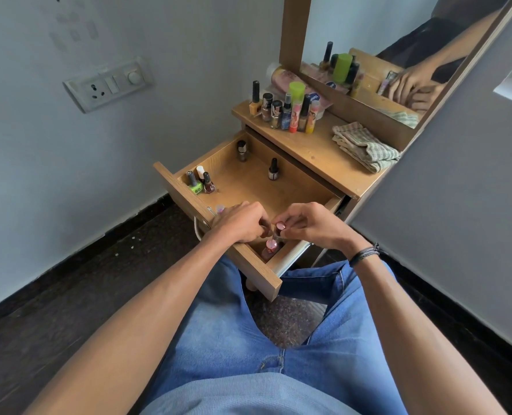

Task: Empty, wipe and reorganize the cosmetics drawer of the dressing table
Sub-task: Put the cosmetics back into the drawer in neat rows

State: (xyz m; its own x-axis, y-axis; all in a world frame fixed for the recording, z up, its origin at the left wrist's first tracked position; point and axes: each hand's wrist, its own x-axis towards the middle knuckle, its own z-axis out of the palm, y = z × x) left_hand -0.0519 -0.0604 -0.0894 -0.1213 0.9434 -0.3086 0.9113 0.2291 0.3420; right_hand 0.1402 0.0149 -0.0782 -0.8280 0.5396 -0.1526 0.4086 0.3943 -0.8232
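The wooden drawer (248, 181) stands pulled out. Both hands are over its near right corner. My right hand (311, 223) pinches a small pink-capped bottle (279, 227) upright inside the drawer. My left hand (242, 221) rests curled beside it, fingertips touching the same bottle; what it grips is hidden. A second pink-capped bottle (271, 245) stands just below. A green bottle (195, 185) and a dark red one (209, 184) stand in the drawer's left corner, with two dark bottles (273, 170) farther back.
On the dressing table top (323, 151) stand several bottles (290, 112) at the left and a folded checked cloth (365, 146) at the right. A mirror (383, 55) rises behind. A wall socket (107, 83) is at the left. My knees in jeans are under the drawer.
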